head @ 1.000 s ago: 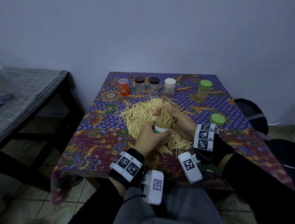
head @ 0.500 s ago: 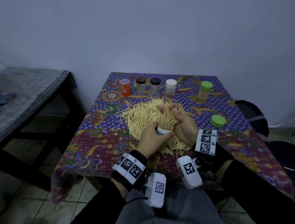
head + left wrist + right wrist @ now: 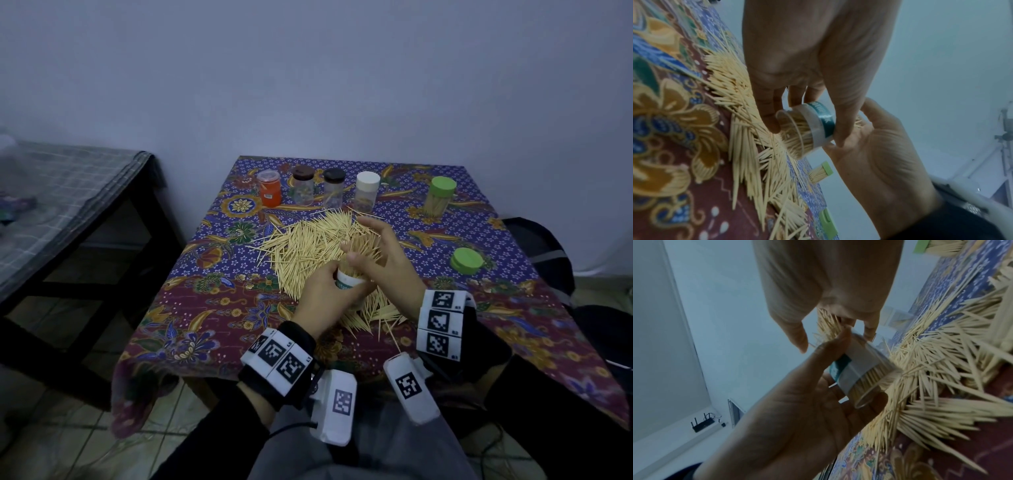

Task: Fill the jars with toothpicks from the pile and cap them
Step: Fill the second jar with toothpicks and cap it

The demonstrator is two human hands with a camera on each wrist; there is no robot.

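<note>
You're mid-fill: your left hand (image 3: 329,294) grips the jar (image 3: 809,128), your right hand (image 3: 383,260), fingers loosely spread, tamps the toothpicks (image 3: 363,248) standing in its mouth. Next, seat them fully.

The left hand (image 3: 323,294) holds the clear plastic jar with a teal label (image 3: 347,282) upright on the heap of pale wooden toothpicks (image 3: 308,246); the right hand (image 3: 383,263) is just behind it — loose green round lid (image 3: 466,260) further right, five capped small jars (image 3: 334,186) behind both hands.

Black sleeves (image 3: 219,442), white coded wristbands (image 3: 279,359), grey trousers (image 3: 359,459).
</note>
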